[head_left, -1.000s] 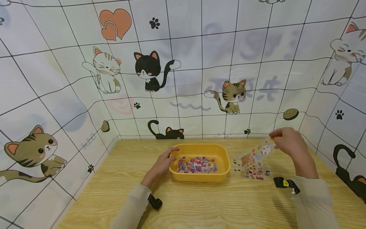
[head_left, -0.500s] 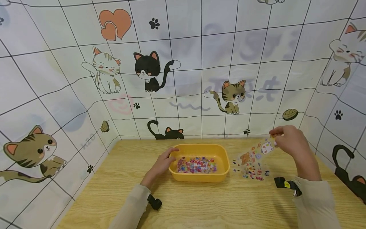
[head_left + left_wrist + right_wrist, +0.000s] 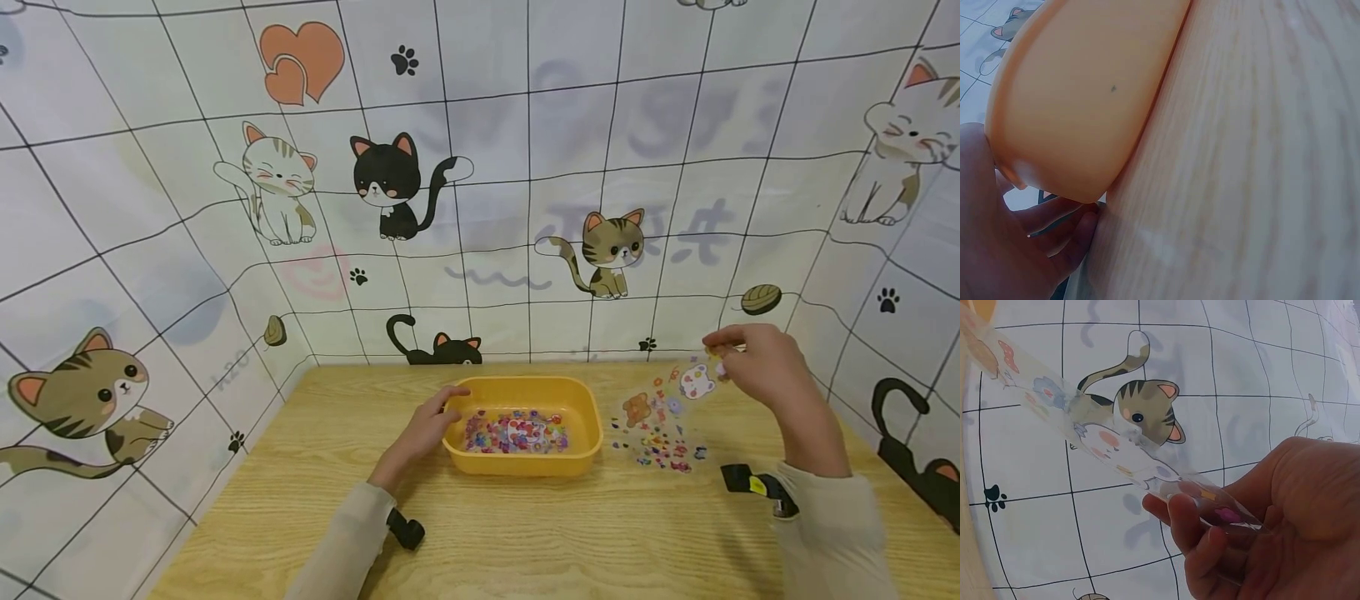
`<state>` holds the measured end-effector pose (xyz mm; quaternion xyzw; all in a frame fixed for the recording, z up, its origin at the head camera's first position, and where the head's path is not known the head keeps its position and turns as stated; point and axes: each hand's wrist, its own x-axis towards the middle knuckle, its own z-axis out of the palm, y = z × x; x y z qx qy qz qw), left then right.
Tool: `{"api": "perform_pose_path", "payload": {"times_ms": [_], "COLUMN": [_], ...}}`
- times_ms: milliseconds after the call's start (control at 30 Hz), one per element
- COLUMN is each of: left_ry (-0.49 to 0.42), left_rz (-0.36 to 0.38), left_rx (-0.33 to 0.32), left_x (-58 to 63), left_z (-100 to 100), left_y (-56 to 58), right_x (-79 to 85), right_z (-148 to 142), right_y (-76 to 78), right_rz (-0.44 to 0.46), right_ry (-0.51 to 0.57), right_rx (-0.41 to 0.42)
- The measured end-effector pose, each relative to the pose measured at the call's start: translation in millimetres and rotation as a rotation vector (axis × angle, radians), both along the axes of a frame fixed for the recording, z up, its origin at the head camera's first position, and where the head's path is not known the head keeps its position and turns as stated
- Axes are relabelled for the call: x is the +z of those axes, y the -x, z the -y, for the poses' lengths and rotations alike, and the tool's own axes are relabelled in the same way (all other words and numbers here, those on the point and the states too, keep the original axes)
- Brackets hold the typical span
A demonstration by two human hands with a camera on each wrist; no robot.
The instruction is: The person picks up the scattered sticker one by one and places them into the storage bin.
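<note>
A yellow plastic basin (image 3: pixel 525 465) stands mid-table, with many small colourful beads (image 3: pixel 487 437) and a white printed figure over its floor. My left hand (image 3: pixel 426 425) grips the basin's left end, thumb over the rim; in the left wrist view its fingers curl beside the orange-looking wall (image 3: pixel 1085 106). My right hand (image 3: pixel 765 371) pinches the upper corner of a clear plastic bag (image 3: pixel 697 382) printed with a bear and a white animal. The right wrist view shows the bag (image 3: pixel 1122 453) edge-on, running down from the fingers. Coloured pieces (image 3: pixel 678 467) show at its lower end; whether inside or beneath, I cannot tell.
The wooden table (image 3: pixel 525 533) ends at a back wall covering (image 3: pixel 487 208) with a grid and cartoon cats. Black straps with small cameras sit on both wrists, the left one (image 3: pixel 407 530) just above the table.
My right hand has risen slightly, and the bag's printed part has shifted a little up and left with it. My left hand and the basin have stayed in place.
</note>
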<state>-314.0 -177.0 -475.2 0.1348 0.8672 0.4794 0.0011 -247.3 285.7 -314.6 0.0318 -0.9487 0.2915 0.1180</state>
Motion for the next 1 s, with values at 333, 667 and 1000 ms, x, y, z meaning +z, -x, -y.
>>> {"api": "perform_pose_path", "payload": {"times_ms": [333, 667, 1000], "left_ry": [-0.001, -0.003, -0.005], "left_rz": [0.006, -0.001, 0.004], "left_rx": [0.0, -0.009, -0.005], "left_x": [0.7, -0.1, 1.5], "left_z": [0, 1, -1], "left_y": [-0.3, -0.5, -1.4], "right_x": [2.4, 4.0, 4.9], "right_z": [8, 12, 18], "right_y": [-1.0, -2.5, -2.2], "right_rz": [-0.017, -0.013, -0.018], "right_ry": [-0.001, -0.009, -0.01], "right_rx": [0.024, 0.054, 0.084]}}
